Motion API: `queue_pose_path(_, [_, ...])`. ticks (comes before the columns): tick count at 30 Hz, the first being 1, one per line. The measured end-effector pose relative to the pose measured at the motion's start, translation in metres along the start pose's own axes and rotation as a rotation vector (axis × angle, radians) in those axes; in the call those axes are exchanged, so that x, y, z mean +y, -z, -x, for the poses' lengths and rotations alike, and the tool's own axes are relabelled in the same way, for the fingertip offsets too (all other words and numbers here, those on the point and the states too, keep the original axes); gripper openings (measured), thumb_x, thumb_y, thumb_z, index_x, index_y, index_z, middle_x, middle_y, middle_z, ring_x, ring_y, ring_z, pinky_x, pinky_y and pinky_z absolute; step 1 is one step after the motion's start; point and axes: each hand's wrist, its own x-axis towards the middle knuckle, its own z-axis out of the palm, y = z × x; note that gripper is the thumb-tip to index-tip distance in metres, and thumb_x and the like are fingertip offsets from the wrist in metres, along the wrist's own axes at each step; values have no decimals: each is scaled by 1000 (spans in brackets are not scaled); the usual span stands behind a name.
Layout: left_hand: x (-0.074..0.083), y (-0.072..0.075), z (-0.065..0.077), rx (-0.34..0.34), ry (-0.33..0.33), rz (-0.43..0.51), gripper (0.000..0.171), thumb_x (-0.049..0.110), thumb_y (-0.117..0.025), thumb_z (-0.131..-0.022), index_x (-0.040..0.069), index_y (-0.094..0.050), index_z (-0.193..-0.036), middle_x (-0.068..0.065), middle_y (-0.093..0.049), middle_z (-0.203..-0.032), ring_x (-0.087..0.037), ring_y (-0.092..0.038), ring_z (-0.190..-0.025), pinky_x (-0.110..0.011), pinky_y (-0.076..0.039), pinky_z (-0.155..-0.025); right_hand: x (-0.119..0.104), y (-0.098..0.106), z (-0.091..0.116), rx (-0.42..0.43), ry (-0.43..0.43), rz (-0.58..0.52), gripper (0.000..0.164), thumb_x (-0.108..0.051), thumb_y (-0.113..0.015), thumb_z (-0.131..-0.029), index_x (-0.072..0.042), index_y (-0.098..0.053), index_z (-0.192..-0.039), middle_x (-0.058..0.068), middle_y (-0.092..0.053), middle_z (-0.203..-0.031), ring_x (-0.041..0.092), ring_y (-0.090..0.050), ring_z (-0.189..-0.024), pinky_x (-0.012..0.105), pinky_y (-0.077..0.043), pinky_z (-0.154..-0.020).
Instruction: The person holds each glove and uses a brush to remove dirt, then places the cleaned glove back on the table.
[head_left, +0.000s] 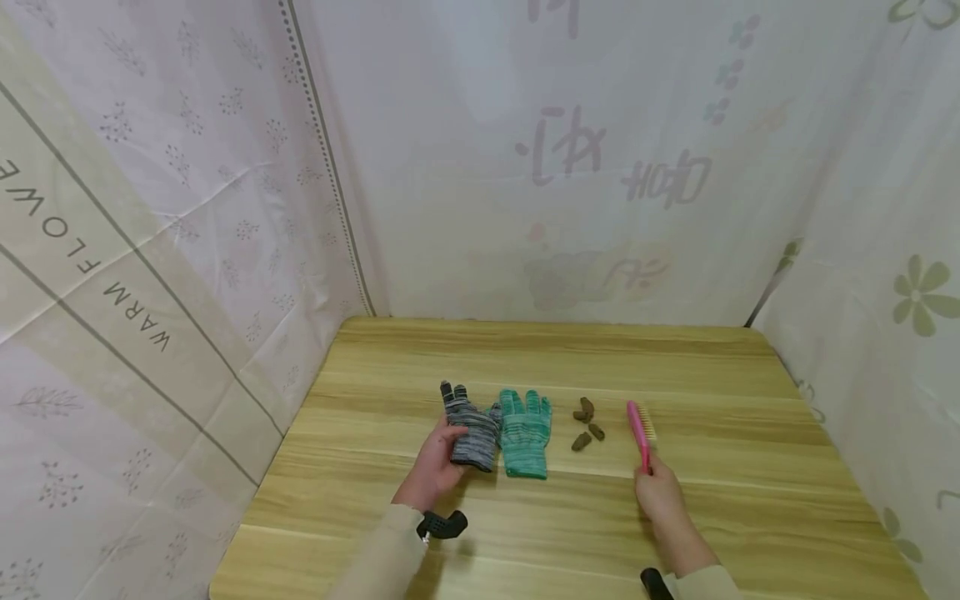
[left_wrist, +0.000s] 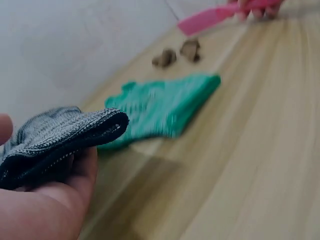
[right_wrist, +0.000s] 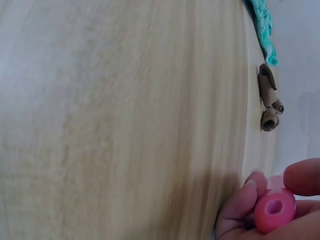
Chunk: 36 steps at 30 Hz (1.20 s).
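Note:
My left hand (head_left: pixel 441 460) holds a grey-and-black knit glove (head_left: pixel 474 429) by its side, thumb on top and fingers beneath. In the left wrist view the black-edged cuff of that glove (left_wrist: pixel 65 140) faces the camera, lifted off the table. Right beside it a green knit glove (head_left: pixel 525 437) lies flat, fingers pointing away. My right hand (head_left: pixel 662 500) grips the handle of a pink brush (head_left: pixel 639 429) with pale bristles turned to the right. The handle's end, with a hole in it, shows in the right wrist view as a pink knob (right_wrist: pixel 275 211).
Several small brown curled pieces (head_left: pixel 582 442) lie between the green glove and the brush. The wooden table (head_left: pixel 555 542) backs onto a patterned cloth (head_left: pixel 480 208), with more cloth hanging at both sides. Dark wrist devices (head_left: pixel 442 525) sit on both wrists.

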Motion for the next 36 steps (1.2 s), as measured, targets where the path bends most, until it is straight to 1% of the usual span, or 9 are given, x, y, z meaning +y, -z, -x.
queue_pose_path(6, [-1,16,-1,141,19,-184,64,2,-36,-99,11,-10,-157,-14,-43,-139,-25,-51,-116,-39,-48,-96,9,2,-4,4,33,115,55,-1,-38,-98,13,-28,-150,43,-38,-143,43,-51,-101,49,-47,-85])
queue_pose_path(10, [1,19,-3,282,-49,-359,69,0,-40,-96,1,-12,-158,-27,-34,-153,-33,-46,-128,-41,-45,-100,13,3,-7,-11,26,135,65,0,-37,-95,11,-15,-155,44,-23,-152,56,-37,-134,67,-32,-111])
queue_pose_path(14, [7,18,-1,398,-128,-641,73,0,-46,-93,-6,-14,-158,-31,-18,-163,-42,-26,-149,-49,-34,-116,12,3,-6,6,17,144,67,-1,-39,-94,8,-16,-156,42,-26,-152,55,-44,-127,60,-44,-100])
queue_pose_path(19, [5,17,5,472,-175,-955,62,4,-50,-97,-6,-30,-155,-32,-29,-159,-48,-29,-147,-58,-32,-118,10,3,-4,27,31,181,65,-8,-45,-97,8,-22,-155,40,-40,-145,44,-53,-105,41,-46,-79])
queue_pose_path(26, [-1,17,18,487,-239,-1114,54,4,-50,-99,-2,-38,-152,-30,-32,-158,-49,-41,-138,-59,-42,-106,10,0,1,52,86,329,60,-16,-51,-97,7,-34,-150,36,-59,-124,36,-60,-89,44,-48,-72])
queue_pose_path(29, [-1,9,19,443,-270,-1201,52,6,-50,-100,-1,-40,-151,-27,-32,-159,-44,-58,-113,-52,-50,-88,2,2,3,81,132,412,57,-20,-54,-97,8,-42,-146,36,-61,-121,41,-62,-92,54,-49,-78])
queue_pose_path(33, [-2,0,21,352,-342,-1396,49,13,-51,-104,0,-42,-150,-25,-36,-157,-43,-55,-124,-56,-48,-100,-10,-4,10,100,263,535,53,-25,-54,-101,9,-48,-142,39,-56,-130,58,-55,-111,69,-43,-93])
queue_pose_path(35, [-5,-4,20,296,-399,-1550,48,17,-51,-105,1,-44,-150,-22,-41,-156,-43,-34,-147,-60,-34,-116,-15,-11,15,107,361,599,53,-27,-53,-103,9,-49,-142,38,-49,-139,60,-45,-125,73,-37,-100])
queue_pose_path(36, [-6,-6,20,262,-425,-1631,49,19,-51,-105,1,-44,-150,-22,-42,-155,-43,-34,-147,-60,-32,-117,-16,-16,16,113,415,636,53,-28,-53,-104,8,-49,-142,37,-48,-141,59,-43,-129,74,-36,-102])
